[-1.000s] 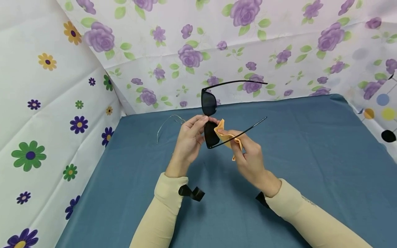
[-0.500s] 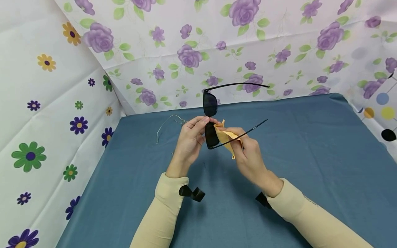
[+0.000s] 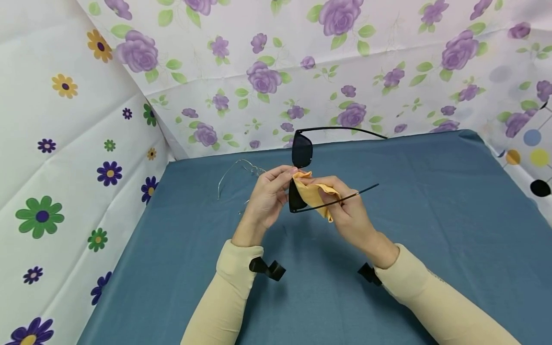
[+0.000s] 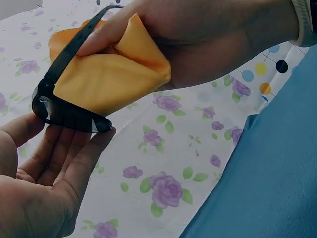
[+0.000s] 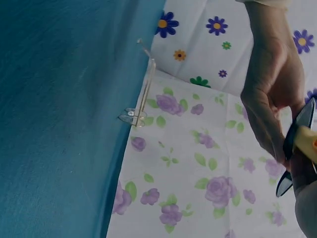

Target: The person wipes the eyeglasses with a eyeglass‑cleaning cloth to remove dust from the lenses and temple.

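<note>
Black sunglasses [image 3: 302, 151] are held up over the table, temple arms unfolded and pointing right. The fingertips of my left hand [image 3: 266, 199] pinch the frame near the nose bridge. With my right hand [image 3: 353, 218] I grip a folded yellow cloth [image 3: 311, 192] against the lower lens, covering much of it. One temple arm crosses in front of the right fingers. In the left wrist view the cloth [image 4: 106, 82] lies over the inner side of the lens, and left fingertips support the frame [image 4: 69, 115] from below.
Glasses with a thin, clear frame [image 3: 254, 167] lie behind my left hand, partly hidden by it. A blue cloth [image 3: 431, 215] covers the table. Flower-patterned sheets [image 3: 207, 86] hang at the back and left. Black straps [image 3: 267, 269] sit at both wrists.
The sunglasses have shifted right and slightly down, their upper temple arm tilting lower. My right hand has moved a little right, and the yellow cloth now covers more of the lens beside the bridge.
</note>
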Demonstrator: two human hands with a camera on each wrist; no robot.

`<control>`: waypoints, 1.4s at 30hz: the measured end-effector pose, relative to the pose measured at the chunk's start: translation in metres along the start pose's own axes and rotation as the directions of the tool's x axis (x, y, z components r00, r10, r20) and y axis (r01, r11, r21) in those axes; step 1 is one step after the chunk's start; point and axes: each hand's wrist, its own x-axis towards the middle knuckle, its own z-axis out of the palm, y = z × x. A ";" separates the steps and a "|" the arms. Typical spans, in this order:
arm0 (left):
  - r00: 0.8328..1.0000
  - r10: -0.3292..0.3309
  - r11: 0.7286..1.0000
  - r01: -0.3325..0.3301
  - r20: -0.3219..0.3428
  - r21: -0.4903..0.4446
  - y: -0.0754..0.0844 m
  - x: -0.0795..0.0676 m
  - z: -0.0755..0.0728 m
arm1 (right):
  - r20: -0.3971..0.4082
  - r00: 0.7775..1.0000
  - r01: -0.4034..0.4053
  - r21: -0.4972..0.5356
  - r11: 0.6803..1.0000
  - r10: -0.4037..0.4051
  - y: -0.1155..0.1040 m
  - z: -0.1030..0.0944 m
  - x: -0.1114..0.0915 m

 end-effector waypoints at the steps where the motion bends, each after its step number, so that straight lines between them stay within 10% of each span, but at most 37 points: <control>1: 1.000 0.000 1.000 0.000 0.002 0.008 0.000 0.000 0.000 | 0.005 1.000 -0.010 0.028 1.000 0.010 -0.001 -0.002 0.001; 11: 0.998 0.005 1.000 -0.007 0.060 0.022 0.002 0.000 0.002 | 0.218 0.972 -0.144 0.237 0.961 0.091 -0.006 -0.019 0.007; 19: 0.997 -0.004 0.999 0.001 0.079 0.037 0.006 -0.001 -0.002 | 0.371 0.896 -0.282 0.053 0.958 0.244 -0.011 -0.027 0.009; 27: 0.997 0.025 1.000 -0.026 0.079 0.009 0.010 -0.001 -0.006 | 0.380 0.894 -0.231 -0.067 0.971 0.239 -0.011 -0.036 0.014; 36: 0.998 0.026 0.999 -0.023 0.066 -0.049 0.011 -0.001 -0.007 | 0.044 0.948 -0.320 0.111 0.941 0.317 -0.017 -0.050 0.021; 42: 1.000 0.023 0.995 -0.021 0.019 -0.098 0.008 0.000 -0.004 | -0.142 0.989 -0.044 -0.121 0.992 0.026 -0.012 -0.031 0.016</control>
